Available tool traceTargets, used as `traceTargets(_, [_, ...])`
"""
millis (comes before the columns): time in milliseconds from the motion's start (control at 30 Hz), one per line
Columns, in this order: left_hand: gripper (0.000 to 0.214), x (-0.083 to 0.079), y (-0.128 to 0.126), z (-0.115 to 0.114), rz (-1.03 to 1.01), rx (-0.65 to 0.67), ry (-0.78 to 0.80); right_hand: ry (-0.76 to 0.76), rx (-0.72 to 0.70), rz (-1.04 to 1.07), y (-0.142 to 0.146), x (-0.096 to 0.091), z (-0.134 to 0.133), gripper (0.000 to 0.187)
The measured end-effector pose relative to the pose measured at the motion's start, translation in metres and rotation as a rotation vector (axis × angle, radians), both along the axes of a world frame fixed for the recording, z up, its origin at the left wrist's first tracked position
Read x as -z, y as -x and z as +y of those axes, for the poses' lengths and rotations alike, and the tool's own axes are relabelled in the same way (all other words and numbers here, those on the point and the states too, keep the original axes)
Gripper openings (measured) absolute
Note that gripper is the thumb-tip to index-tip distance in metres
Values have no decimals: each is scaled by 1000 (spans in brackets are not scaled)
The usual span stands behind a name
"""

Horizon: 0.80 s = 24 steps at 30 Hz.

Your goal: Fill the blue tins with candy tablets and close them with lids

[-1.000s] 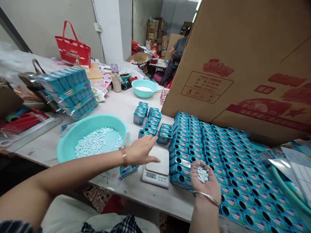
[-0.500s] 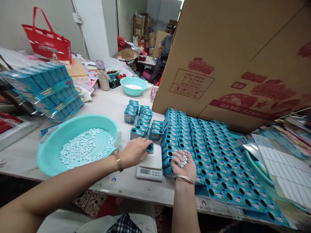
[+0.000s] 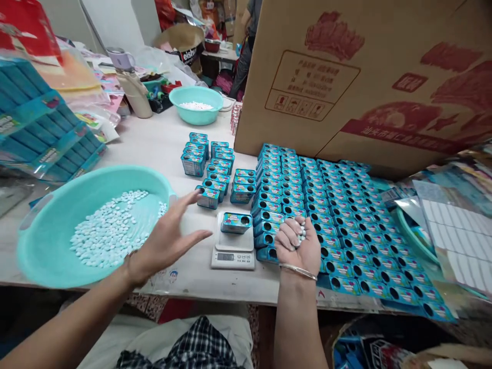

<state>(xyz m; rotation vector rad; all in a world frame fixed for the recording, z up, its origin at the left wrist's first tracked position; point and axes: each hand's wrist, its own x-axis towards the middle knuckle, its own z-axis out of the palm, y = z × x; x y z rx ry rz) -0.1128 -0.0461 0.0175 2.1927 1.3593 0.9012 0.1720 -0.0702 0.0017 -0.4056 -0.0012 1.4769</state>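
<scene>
My left hand (image 3: 169,238) is in the air between the scale and the basin, fingers and thumb spread, holding nothing. On the small white digital scale (image 3: 232,260) rests a blue tin (image 3: 235,222) with a round dark hole in its top. Palm up, my right hand (image 3: 298,246) curls around a small heap of white candies (image 3: 302,233), just right of the scale. It hovers over the edge of the packed rows of blue tins (image 3: 338,225). Many more pale candies (image 3: 103,225) lie in the turquoise basin (image 3: 34,256) at left.
Several loose tins (image 3: 219,169) stand behind the scale. A large cardboard box (image 3: 292,138) rises behind the tin rows. A second turquoise bowl (image 3: 198,115), a thermos (image 3: 132,89) and wrapped blue packs (image 3: 42,128) are further back. A person (image 3: 246,56) stands in the background.
My left hand has let go of the tin, leaving it on the scale, and moved left with its fingers opening. My right hand still holds the candies. The view has tilted down.
</scene>
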Motion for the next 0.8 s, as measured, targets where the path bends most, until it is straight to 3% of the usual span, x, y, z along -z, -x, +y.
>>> traceTargets(133, [70, 15, 27, -36, -205, -166, 57, -17, 34, -40, 0, -2, 14, 15])
traceTargets(300, [53, 32, 23, -50, -188, -219, 197, 21, 44, -126, 11, 6, 30, 18])
traceTargets(600, [58, 34, -29, -12, -83, 61, 126, 74, 94, -203, 33, 8, 45, 22])
traceTargets(800, [62, 49, -69, 22, -57, 208, 88, 144, 196, -270, 52, 3, 54, 25])
